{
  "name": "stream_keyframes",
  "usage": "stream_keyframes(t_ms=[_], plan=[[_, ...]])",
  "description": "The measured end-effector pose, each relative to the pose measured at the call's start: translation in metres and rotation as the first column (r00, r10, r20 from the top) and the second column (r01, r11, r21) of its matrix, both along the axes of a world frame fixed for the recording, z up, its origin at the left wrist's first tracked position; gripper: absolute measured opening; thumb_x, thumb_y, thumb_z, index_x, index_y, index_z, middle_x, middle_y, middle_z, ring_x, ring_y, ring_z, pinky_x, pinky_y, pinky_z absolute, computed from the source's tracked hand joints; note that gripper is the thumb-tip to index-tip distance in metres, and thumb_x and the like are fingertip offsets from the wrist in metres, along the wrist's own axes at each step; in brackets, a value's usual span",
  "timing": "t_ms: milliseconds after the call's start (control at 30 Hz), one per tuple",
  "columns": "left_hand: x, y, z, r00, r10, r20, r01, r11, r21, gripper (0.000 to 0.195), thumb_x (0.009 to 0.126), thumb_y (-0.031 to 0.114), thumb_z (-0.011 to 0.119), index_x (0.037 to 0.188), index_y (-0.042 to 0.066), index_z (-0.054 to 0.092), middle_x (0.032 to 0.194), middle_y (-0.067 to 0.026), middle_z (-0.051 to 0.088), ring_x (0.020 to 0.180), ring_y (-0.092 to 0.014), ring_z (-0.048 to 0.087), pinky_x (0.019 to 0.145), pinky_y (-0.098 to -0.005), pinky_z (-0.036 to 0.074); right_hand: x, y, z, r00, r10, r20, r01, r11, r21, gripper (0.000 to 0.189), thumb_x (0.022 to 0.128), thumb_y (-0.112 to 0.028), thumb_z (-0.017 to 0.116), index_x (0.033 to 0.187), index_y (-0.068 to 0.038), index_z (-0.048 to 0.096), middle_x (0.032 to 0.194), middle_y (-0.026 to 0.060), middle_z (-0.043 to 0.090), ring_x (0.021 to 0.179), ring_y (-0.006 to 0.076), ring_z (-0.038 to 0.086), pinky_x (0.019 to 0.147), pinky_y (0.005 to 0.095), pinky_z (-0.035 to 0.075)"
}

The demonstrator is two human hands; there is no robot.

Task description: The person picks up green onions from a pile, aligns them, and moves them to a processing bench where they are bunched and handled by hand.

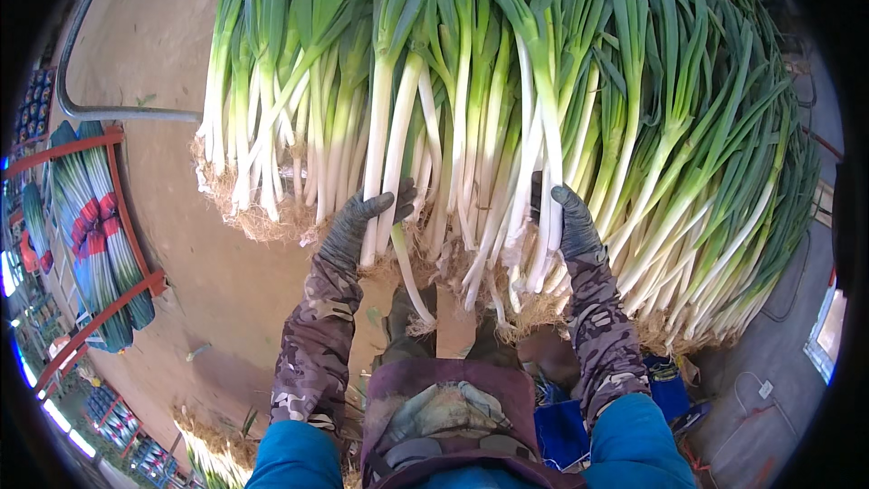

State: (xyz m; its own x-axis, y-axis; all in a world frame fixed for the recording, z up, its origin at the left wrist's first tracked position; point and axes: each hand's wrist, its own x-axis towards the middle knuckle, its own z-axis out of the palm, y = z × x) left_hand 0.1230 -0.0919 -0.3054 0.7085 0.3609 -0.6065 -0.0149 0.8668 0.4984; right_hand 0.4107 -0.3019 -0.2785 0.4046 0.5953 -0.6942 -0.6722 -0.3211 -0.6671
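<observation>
A wide heap of large green onions (489,115) lies before me, white stalks and dry roots towards me, green leaves pointing away. My left hand (358,221), in a dark grey glove, is around a couple of thick white stalks (392,149) near the root end, thumb in front and fingertips behind. On the right, my gloved right hand (574,221) grips several stalks (551,149) low down, its fingers mostly hidden behind them. Between my hands, tangled roots (448,258) and loose stalks hang at the heap's near edge. One thin onion (409,278) dangles below my left hand.
A bent metal rail (136,112) runs left of the heap. Farther left, a red metal rack (125,210) holds tied onion bundles (91,224). More onions (210,451) lie at lower left. Blue material (562,431) and cables (743,394) are low on the right.
</observation>
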Motion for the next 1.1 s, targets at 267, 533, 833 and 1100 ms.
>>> stream_keyframes(t_ms=[267,533,833,1100], plan=[[0.036,-0.032,-0.023,0.957,-0.061,-0.283,0.117,0.976,0.186,0.049,0.085,0.023,0.077,0.127,0.002,0.063,0.106,-0.0063,0.068,0.091,-0.015,0.063,0.080,-0.0280,0.052,0.001,0.005,-0.037,0.983,0.145,0.110,-0.152,0.987,0.053,0.065,0.082,-0.038,0.077,0.130,0.001,0.055,0.108,0.0042,0.059,0.100,0.0157,0.054,0.091,0.0284,0.044],[0.096,-0.064,-0.016,0.949,0.030,-0.315,-0.007,0.997,0.074,0.039,0.087,0.006,0.073,0.124,0.002,0.060,0.104,-0.0078,0.068,0.087,-0.015,0.065,0.077,-0.0288,0.055,-0.020,0.037,-0.037,0.944,0.170,0.284,-0.160,0.985,-0.060,0.080,0.086,-0.027,0.079,0.144,0.008,0.038,0.130,0.0201,0.058,0.121,0.0275,0.055,0.102,0.0343,0.046],[0.097,-0.087,0.015,0.977,0.025,-0.210,0.029,0.968,0.251,0.041,0.087,0.011,0.072,0.124,-0.002,0.058,0.106,-0.0088,0.068,0.096,-0.017,0.065,0.084,-0.0293,0.053,-0.027,0.048,-0.008,0.959,0.132,0.253,-0.104,0.987,-0.118,0.079,0.075,-0.033,0.087,0.131,0.010,0.050,0.118,0.0220,0.065,0.106,0.0291,0.063,0.096,0.0365,0.051],[0.007,-0.051,0.043,0.994,0.007,-0.106,-0.002,0.999,0.043,0.062,0.087,0.018,0.072,0.141,0.000,0.046,0.125,-0.0147,0.063,0.106,-0.025,0.067,0.084,-0.0361,0.059,0.037,-0.041,0.013,0.935,0.267,0.232,-0.229,0.957,-0.179,0.056,0.080,-0.039,0.083,0.116,0.000,0.064,0.092,0.0076,0.070,0.092,0.0172,0.064,0.085,0.0311,0.051]])
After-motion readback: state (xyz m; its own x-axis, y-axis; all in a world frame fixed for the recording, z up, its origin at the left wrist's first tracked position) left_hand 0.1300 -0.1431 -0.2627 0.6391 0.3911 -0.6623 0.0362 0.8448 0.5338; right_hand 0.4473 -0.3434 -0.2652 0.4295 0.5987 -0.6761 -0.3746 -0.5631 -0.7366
